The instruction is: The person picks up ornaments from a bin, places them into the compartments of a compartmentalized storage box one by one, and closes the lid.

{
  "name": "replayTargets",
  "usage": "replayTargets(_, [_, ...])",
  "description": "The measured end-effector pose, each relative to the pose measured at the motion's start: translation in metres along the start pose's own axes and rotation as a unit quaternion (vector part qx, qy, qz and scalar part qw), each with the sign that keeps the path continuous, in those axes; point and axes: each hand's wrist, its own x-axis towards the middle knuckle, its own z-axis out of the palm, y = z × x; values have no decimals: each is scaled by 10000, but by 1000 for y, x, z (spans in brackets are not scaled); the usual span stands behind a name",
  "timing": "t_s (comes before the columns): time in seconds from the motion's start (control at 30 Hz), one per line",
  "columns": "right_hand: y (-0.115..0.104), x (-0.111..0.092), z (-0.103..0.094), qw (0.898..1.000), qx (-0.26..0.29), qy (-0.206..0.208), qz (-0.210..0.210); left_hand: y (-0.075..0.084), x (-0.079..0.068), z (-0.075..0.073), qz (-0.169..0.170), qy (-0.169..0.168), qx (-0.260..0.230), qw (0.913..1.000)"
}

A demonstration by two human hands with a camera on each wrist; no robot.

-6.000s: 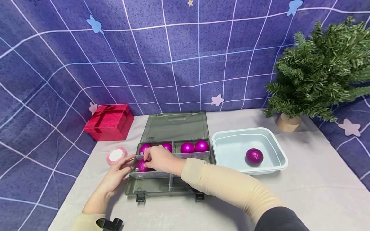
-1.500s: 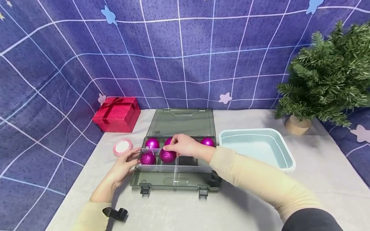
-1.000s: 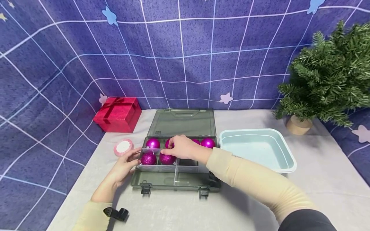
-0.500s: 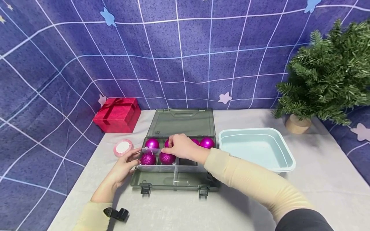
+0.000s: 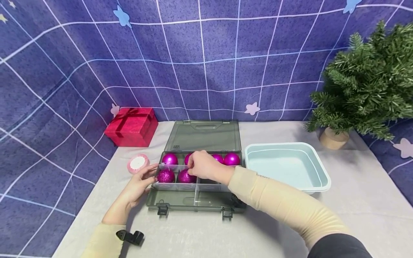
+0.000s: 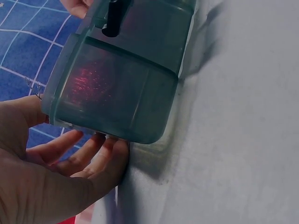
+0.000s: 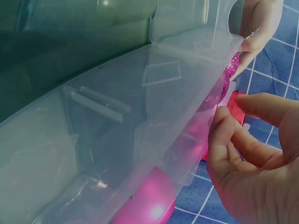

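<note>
A translucent grey-green compartment box (image 5: 206, 204) lies with its lid (image 5: 203, 136) folded back. My left hand (image 5: 137, 190) holds the box's left end, thumb at the rim and fingers along the outer wall, as the left wrist view shows. Two glittery magenta baubles, the left bauble (image 5: 166, 176) and the right bauble (image 5: 186, 176), sit in the middle row. My right hand (image 5: 206, 166) hovers at the right one, fingertips by its upper right side, thumb apart from the fingers in the right wrist view. Smooth magenta baubles (image 5: 231, 159) fill the back row, one partly hidden by this hand.
A pale blue basin (image 5: 322, 182) stands right of the box. A small artificial fir tree (image 5: 364, 86) is at the back right. Left are a red gift box (image 5: 132, 129) and a pink-edged ribbon roll (image 5: 138, 163). The box's front row holds no baubles.
The glittery bauble from the basin has come into the middle row beside the other one, carried by my right hand. That hand's thumb has since drawn off it. My left hand stays at the box.
</note>
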Motion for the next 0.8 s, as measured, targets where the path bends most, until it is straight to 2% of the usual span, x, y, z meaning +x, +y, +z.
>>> replayTargets(0.13, [1, -2, -3, 9998, 153, -41, -91, 2, 1, 0, -3, -20, 17, 10000])
replayTargets(0.23, [6, -4, -11, 9992, 382, -64, -140, 8, 2, -1, -103, -40, 245, 9996])
replayTargets(0.37, [19, -9, -37, 9948, 1000, 95, 150, 29, 10, -1, -174, 142, 695, 9973])
replayTargets(0.43, [28, -11, -54, 9871, 1532, 301, 363, 44, 17, 1, -127, 237, 832, 9962])
replayTargets(0.5, [38, -11, -72, 9727, 2192, 539, 547, 58, 27, 2, -31, 265, 981, 9948])
replayTargets(0.53, [43, -11, -80, 9617, 2585, 643, 648, 64, 32, 2, -7, 257, 1075, 9939])
replayTargets(0.63, [58, -11, -103, 9202, 3713, 917, 839, 81, 51, 2, 117, 106, 1371, 9904])
replayTargets(0.67, [64, -11, -110, 9049, 4049, 950, 910, 85, 59, 1, 160, 47, 1411, 9899])
replayTargets(0.7, [69, -11, -116, 8941, 4273, 937, 963, 90, 66, 0, 182, -37, 1425, 9896])
replayTargets(0.8, [85, -10, -129, 8682, 4767, 752, 1156, 98, 91, -5, 65, -265, 1227, 9921])
